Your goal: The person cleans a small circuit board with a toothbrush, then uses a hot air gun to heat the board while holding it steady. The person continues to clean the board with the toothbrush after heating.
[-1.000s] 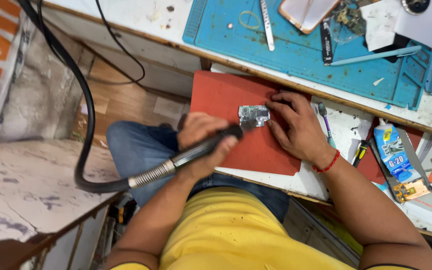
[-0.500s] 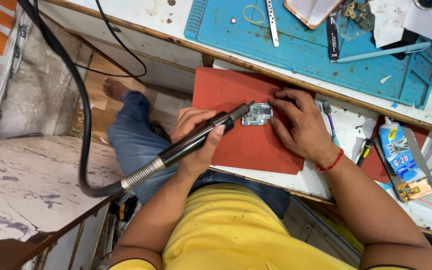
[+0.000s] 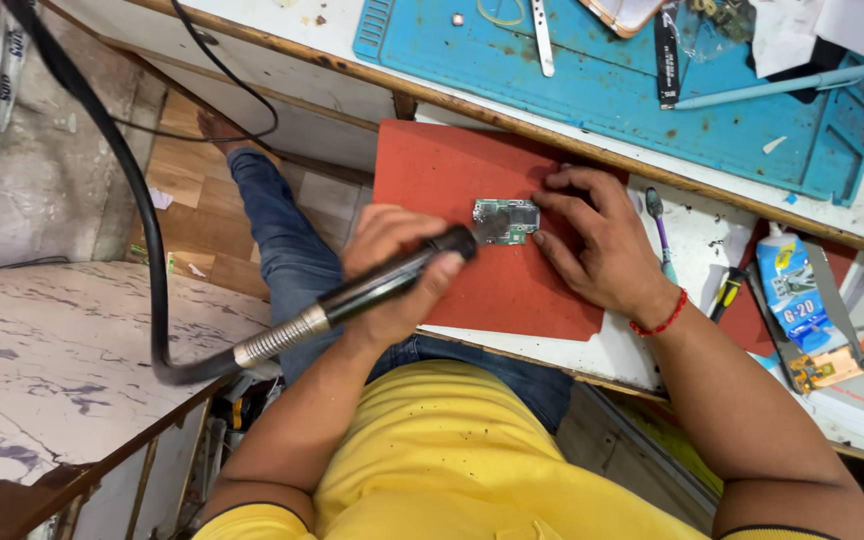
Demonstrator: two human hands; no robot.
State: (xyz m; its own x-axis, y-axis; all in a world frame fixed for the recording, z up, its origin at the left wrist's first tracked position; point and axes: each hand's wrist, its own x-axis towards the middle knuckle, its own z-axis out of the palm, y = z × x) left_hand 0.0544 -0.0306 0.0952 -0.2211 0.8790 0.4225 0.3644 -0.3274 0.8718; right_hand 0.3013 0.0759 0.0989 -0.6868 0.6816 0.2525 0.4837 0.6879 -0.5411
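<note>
White surface (image 3: 687, 225) carries a red mat (image 3: 452, 180) under both hands. Left hand (image 3: 392, 265) is wrapped around a black rotary tool (image 3: 372, 290), its tip touching a small circuit board (image 3: 507, 218). Right hand (image 3: 602, 240) pins that board with spread fingertips. Grinding looks underway; steady pressure seems needed.

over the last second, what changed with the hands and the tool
The left hand swung the black rotary handpiece up from a low angle and brought its tip onto the small circuit board. The right hand kept pressing the board on the red mat; board and mat stayed put.
</note>
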